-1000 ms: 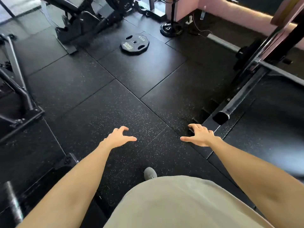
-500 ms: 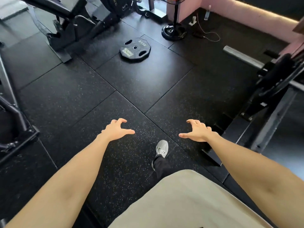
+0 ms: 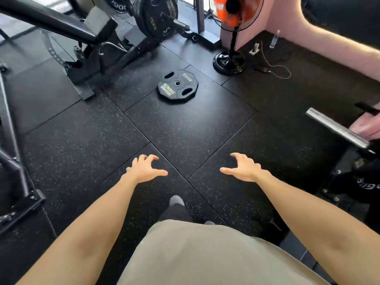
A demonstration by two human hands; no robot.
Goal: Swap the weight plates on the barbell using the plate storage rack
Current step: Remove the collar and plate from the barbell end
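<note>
Both hands, left hand [image 3: 145, 169] and right hand [image 3: 242, 168], spread wide and empty, short of the flat black rubber-coated weight plate [image 3: 177, 85]. Squat beside it; grip its two handle slots.

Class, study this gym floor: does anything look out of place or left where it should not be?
Yes. One weight plate lies flat on the rubber floor, apart from the plates stored upright on the rack. A loose cable also trails across the floor beside the fan's base.

Blk plate [image 3: 177, 86], speckled blk floor [image 3: 86, 140]
</note>
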